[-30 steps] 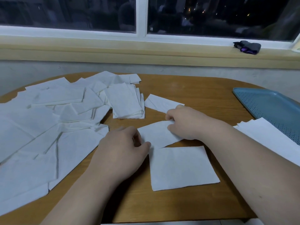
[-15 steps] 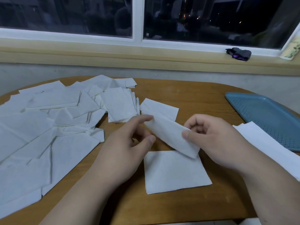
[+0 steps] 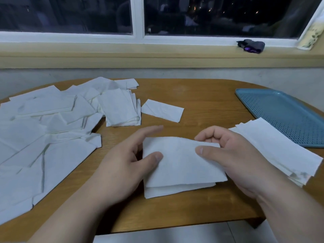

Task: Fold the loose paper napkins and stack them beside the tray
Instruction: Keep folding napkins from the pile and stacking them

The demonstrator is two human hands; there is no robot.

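tabletop (image 3: pixel 201 102): wooden, rounded far corners, carries everything
loose napkins (image 3: pixel 43 146): wide messy spread of unfolded white sheets over the left half, reaching the left and near-left edges
tray (image 3: pixel 280 113): blue, perforated, at the right edge toward the far right corner, nothing on it that shows
folded stack (image 3: pixel 273 148): narrow folded napkins lying just beside the tray's near rim, overlapping it a bit
small pile (image 3: pixel 121 109): folded pieces at the centre-left, touching the loose spread
held napkin (image 3: pixel 178 160): near the front edge at the middle, between both hands, lifted slightly; another white layer shows under its near edge (separate sheet or lower half, cannot tell)
left hand (image 3: pixel 121 165): thumb on top of the left edge, fingers stretched out behind the sheet, pinching it
right hand (image 3: pixel 235 155): thumb on top, curled fingers behind, pinching the right edge
single folded napkin (image 3: pixel 163 110): alone, centre, beyond the hands
handling: thin, very light, limp, tears and creases easily; probably best taken by edges or corners with a light pinch, then pressed flat along the fold
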